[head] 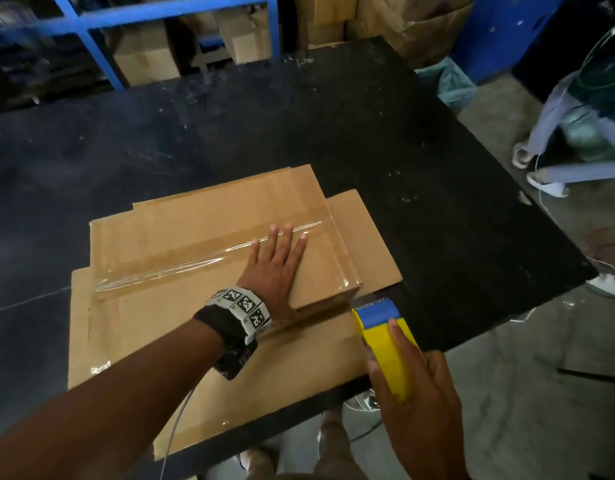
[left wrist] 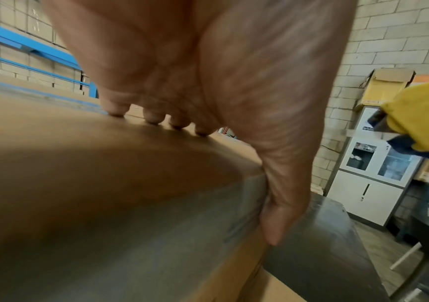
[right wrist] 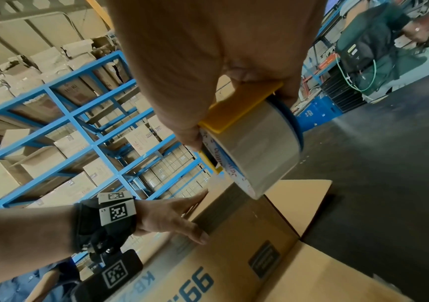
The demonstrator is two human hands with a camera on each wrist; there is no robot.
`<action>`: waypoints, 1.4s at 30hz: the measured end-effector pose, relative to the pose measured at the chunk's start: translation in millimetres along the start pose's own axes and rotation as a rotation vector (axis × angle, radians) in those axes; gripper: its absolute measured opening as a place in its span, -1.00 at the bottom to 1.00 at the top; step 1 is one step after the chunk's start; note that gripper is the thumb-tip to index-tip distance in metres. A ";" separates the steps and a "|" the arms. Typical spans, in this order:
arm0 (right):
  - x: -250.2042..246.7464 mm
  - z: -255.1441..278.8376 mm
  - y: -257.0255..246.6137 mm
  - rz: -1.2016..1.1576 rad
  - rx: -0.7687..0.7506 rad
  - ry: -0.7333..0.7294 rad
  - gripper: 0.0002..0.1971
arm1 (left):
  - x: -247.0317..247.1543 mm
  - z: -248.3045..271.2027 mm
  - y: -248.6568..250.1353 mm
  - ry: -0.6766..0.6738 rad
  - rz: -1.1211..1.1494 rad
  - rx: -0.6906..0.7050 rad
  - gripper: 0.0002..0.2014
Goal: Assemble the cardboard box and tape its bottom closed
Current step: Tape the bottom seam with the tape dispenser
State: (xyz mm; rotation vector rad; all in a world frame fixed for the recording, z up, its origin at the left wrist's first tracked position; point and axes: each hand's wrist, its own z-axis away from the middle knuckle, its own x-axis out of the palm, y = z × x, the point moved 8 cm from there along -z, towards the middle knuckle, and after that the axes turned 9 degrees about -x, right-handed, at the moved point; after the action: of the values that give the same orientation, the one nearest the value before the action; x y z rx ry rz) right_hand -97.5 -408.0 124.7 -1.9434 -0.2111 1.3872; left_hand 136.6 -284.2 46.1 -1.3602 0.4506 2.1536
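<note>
The right hand (head: pixel 417 386) is hovering off the desk's near right corner, its grip clamped round a tape gun (head: pixel 385 348) with a smooth yellow plastic body and a blue front end. In the right wrist view the gun is carrying a fat roll of clear glossy tape (right wrist: pixel 257 147), hanging just above the box's near right end.

The box (head: pixel 212 258) is sitting upside down at the near edge of the desk (head: pixel 437 168), toward its right side. It is plain brown corrugated cardboard, a low rectangular block, with its long axis running left to right and tilting away toward the far right. Its loose top flaps (head: pixel 365 237) are splaying flat on the desk around it, and the near one is overhanging the near edge. A shiny, wrinkled strip (head: pixel 209 261) of clear tape is running along the bottom seam, following the long axis and folding down over both ends.

The left hand (head: pixel 278 265) is lying flat on the box's bottom, right of centre, grip apart: fingers (left wrist: pixel 153 118) straight and spread with the tips pressing on the cardboard near the strip, thumb (left wrist: pixel 275 220) hanging down the near side wall.

The desk top is matte black and scuffed, and it is lying open to the left, behind and to the right of the box. Beyond its far edge blue steel racks (head: pixel 91 36) are holding stacked cartons.
</note>
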 end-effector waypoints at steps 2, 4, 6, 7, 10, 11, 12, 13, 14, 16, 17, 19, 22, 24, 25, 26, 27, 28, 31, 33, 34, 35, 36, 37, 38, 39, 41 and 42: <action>6.6 5.8 9.1 0.030 0.023 0.005 -0.39 | -0.1 0.3 -0.2 0.001 -0.001 0.003 0.48; 13.4 8.9 22.3 0.067 0.095 -0.021 -0.44 | -0.7 0.1 0.2 0.014 0.000 0.009 0.48; 23.1 12.9 32.2 0.043 0.129 -0.051 -0.38 | -0.4 -0.4 0.7 0.024 0.001 0.013 0.49; 27.7 13.7 35.6 0.032 0.136 -0.059 -0.37 | -0.2 -0.7 0.4 0.027 0.002 0.014 0.49; 41.8 11.0 44.4 0.044 0.160 -0.102 -0.38 | 0.1 -0.3 0.3 0.030 0.013 0.015 0.49; 45.1 8.9 46.5 0.042 0.164 -0.117 -0.38 | 0.0 -0.2 1.3 0.028 0.022 0.014 0.49; 48.0 6.5 49.0 0.046 0.168 -0.132 -0.38 | -0.1 -0.5 2.7 0.028 0.032 0.012 0.48; 50.1 3.9 51.7 0.055 0.173 -0.144 -0.37 | -0.8 -0.8 4.3 0.031 0.047 0.006 0.47; 52.0 0.8 53.4 0.065 0.173 -0.155 -0.37 | -1.4 -1.1 5.5 0.039 0.072 -0.004 0.44; 53.9 -3.9 53.7 0.047 0.162 -0.156 -0.36 | -3.3 -0.2 9.7 0.081 0.140 0.004 0.40; 54.4 -6.4 52.8 0.029 0.150 -0.142 -0.37 | -4.5 1.0 14.5 0.118 0.166 0.034 0.35; 57.5 -11.9 54.7 0.006 0.138 -0.125 -0.39 | -7.0 5.4 28.4 0.193 0.216 0.122 0.23; 79.7 -16.6 83.6 0.042 0.176 -0.187 -0.42 | -7.9 12.0 52.3 0.234 0.247 0.213 0.08; 100.6 -9.3 108.6 0.097 0.210 -0.291 -0.39 | -6.4 12.2 64.5 0.240 0.222 0.221 0.00; 105.6 -2.2 119.3 0.100 0.229 -0.309 -0.38 | -5.0 10.5 68.9 0.241 0.205 0.212 -0.03; 107.4 3.2 126.6 0.109 0.237 -0.306 -0.39 | -3.4 6.6 70.8 0.247 0.185 0.194 -0.06; 104.8 6.5 127.9 0.113 0.218 -0.292 -0.42 | -2.2 3.4 71.8 0.256 0.165 0.173 -0.09; 101.1 9.1 125.2 0.103 0.200 -0.288 -0.44 | -0.9 2.0 72.6 0.264 0.148 0.157 -0.11; 91.2 10.4 121.6 0.025 0.185 -0.251 -0.43 | 4.3 -0.2 74.1 0.296 0.078 0.115 -0.18; 88.1 7.8 118.1 0.013 0.158 -0.247 -0.33 | 3.7 -0.5 74.4 0.291 0.068 0.109 -0.18; 86.5 7.1 117.0 0.004 0.147 -0.248 -0.28 | 2.6 -0.3 74.4 0.284 0.078 0.118 -0.15; 83.1 6.0 114.5 -0.030 0.145 -0.238 -0.25 | 1.8 0.5 73.5 0.273 0.103 0.133 -0.12; 78.0 4.1 110.0 -0.079 0.141 -0.209 -0.22 | 0.3 2.8 71.4 0.258 0.151 0.154 -0.09; 69.5 1.1 103.5 -0.125 0.132 -0.159 -0.18 | -2.4 7.1 67.0 0.251 0.218 0.174 -0.08; 60.5 -2.3 96.0 -0.165 0.122 -0.098 -0.15 | -6.4 13.2 59.5 0.259 0.293 0.185 -0.09; 51.3 -7.2 84.8 -0.201 0.107 -0.049 -0.20 | -11.1 21.2 47.9 0.282 0.362 0.182 -0.13; 36.3 -17.2 57.4 -0.273 0.075 0.000 -0.40 | -18.7 43.0 13.1 0.350 0.478 0.141 -0.23; 33.2 -21.5 44.9 -0.292 0.047 0.005 -0.42 | -20.9 56.1 -9.5 0.387 0.527 0.105 -0.29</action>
State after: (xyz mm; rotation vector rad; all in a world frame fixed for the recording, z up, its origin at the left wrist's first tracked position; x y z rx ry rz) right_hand -77.3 -433.2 74.4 -1.7945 -0.4375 1.1836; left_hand 109.1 -251.6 89.3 -1.7490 1.1688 2.2077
